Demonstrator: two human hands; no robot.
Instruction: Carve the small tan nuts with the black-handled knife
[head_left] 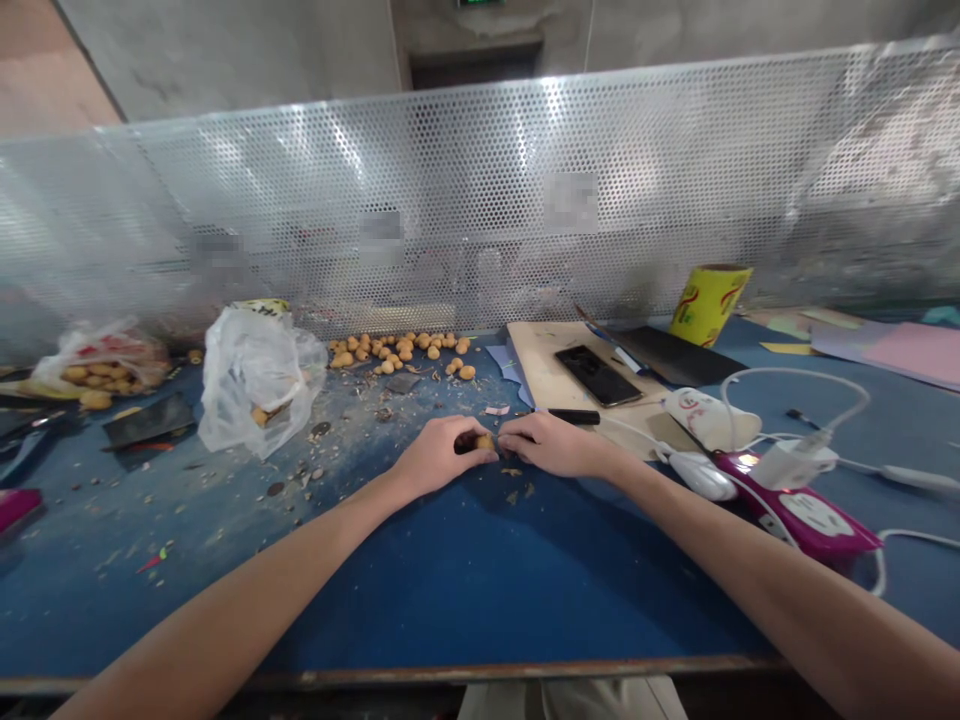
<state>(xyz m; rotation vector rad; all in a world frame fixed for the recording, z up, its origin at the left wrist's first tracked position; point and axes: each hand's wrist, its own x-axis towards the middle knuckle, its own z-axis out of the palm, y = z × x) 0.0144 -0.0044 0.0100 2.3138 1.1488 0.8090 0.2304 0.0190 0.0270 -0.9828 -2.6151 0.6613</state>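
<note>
Blue work table [420,590] with a worn, scuffed top, strewn with crumbs and dark shavings, running up to a perforated metal screen [465,210] along its far edge. Left hand [439,458] and right hand [555,445] well forward of the screen, side by side and almost meeting, fingers curled nearly closed, both gripping a small tan nut-like lump [484,442] between them, partly hidden by the fingers. Just in front of the screen, left of the hands: loose heap of similar lumps [397,352]. Further left along the screen: crumpled clear plastic bag [255,380], then a second bag holding more lumps [97,360]. Right of the heap, against the screen: wooden board [540,345] under a black smartphone [596,375]; yellow printed roll [709,305] just beyond the board. Further from the screen, right of the hands: white computer mouse [701,475], white charger [791,465], magenta device [795,515], white cables among them. Pink sheets [915,352] at the screen's right end. Above the screen, grey concrete walls [225,50] and a dark doorway [472,65].
</note>
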